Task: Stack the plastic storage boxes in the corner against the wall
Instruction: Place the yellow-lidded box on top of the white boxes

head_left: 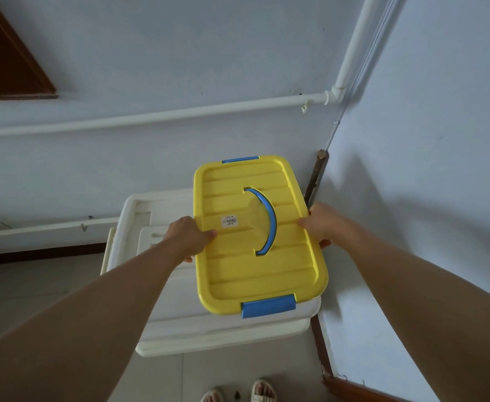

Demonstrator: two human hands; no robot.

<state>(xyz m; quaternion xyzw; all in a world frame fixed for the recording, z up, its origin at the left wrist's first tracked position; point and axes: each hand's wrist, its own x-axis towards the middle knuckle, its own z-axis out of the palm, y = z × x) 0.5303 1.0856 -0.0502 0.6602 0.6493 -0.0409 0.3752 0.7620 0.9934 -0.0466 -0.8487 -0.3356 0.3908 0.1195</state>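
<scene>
A storage box with a yellow lid (238, 265), blue clips and a curved blue handle is held over a stack of white storage boxes (209, 332) in the room's corner. My left hand (187, 236) grips the lid's left edge, thumb on top. My right hand (325, 224) grips the right edge, fingers curled under. Whether the yellow-lidded box rests on the white stack or hovers just above it I cannot tell. Its body is hidden under the lid.
Two walls meet at the corner right behind the boxes, with white pipes (180, 113) running along them. A wooden stick (316, 175) leans in the corner. Dark skirting (320, 352) runs along the right wall. My sandalled feet (262, 391) stand on the tiled floor below.
</scene>
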